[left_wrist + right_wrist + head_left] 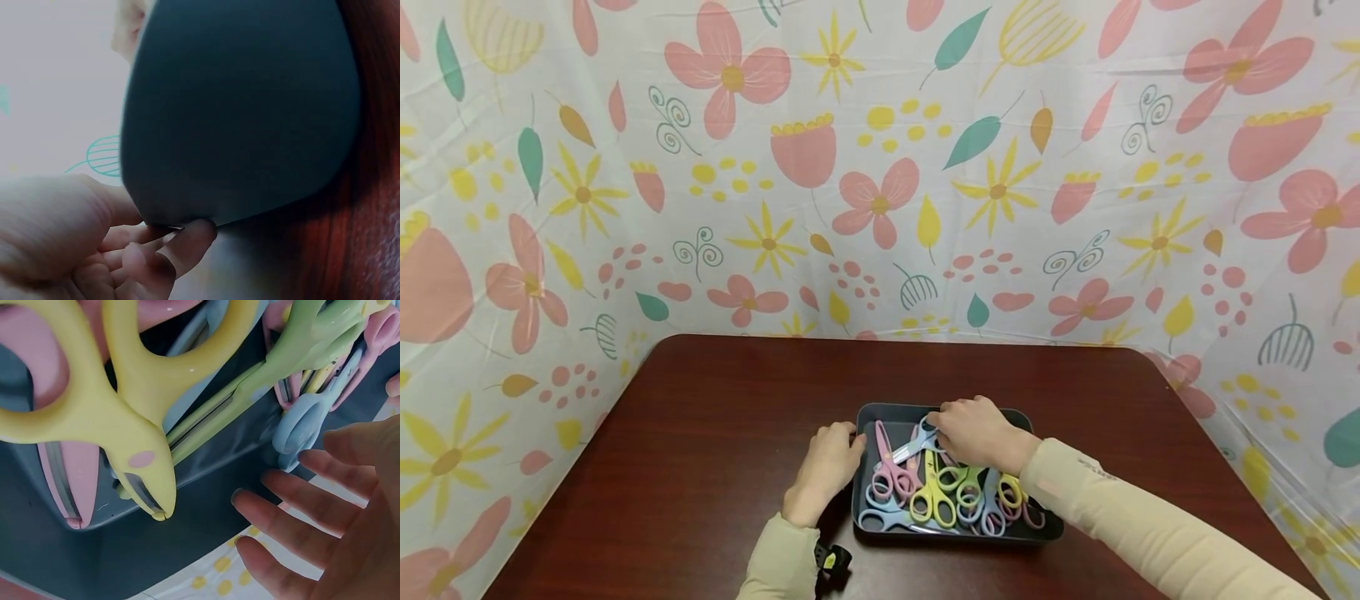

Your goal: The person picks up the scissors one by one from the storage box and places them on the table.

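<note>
A dark grey tray (958, 540) on the table holds several children's scissors in pink, yellow, green and blue. My left hand (826, 467) is at its left side; in the left wrist view the fingers (190, 240) curl under the edge of the tray and the thumb is at the rim. Over the tray's far side is my right hand (973, 429), its fingers spread and slightly bent. Its fingertips are at the handle of light blue scissors (303, 428); whether they touch is unclear. Yellow scissors (140, 440) and green scissors (250, 387) lie nearby.
The dark red-brown table (715, 450) extends around the tray on all sides. Behind and beside it hangs a white cloth (880, 142) printed with flowers and leaves. A black wrist camera (833, 560) is strapped below my left hand.
</note>
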Available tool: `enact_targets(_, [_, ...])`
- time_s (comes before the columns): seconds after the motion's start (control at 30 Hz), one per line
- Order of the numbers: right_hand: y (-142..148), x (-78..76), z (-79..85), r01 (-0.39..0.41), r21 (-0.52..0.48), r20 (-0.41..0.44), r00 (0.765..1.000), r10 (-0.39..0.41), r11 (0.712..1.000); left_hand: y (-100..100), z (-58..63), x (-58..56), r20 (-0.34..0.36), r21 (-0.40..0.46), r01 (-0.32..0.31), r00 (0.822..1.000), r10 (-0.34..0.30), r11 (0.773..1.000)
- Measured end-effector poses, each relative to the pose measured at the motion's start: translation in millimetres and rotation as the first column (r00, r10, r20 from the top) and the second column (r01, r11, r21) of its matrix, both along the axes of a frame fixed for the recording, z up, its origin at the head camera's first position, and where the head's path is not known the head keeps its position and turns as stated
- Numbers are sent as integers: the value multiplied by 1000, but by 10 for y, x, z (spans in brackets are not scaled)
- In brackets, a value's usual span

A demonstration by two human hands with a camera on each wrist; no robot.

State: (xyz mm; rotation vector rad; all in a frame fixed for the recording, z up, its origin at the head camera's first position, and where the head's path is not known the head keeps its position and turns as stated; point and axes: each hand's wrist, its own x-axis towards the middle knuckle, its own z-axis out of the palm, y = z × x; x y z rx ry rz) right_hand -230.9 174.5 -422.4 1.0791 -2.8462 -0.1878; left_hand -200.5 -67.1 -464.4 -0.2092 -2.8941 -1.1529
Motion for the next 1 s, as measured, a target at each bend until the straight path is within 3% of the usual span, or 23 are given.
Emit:
enact_targets(0.4, [-12,-6,-27,49,9,109,993,-50,999,10,-13,-3,12,-17,20,1000,-20,1000])
enact_targets(0.6, [-5,-17,-58,54,40,77,995,-57,998,14,2,8,17,-28,16,1000,-16,999])
enact_targets(1.0, [11,24,-31,-26,58,7,1000,26,998,25,0,25,7,-43,11,1000,-11,999])
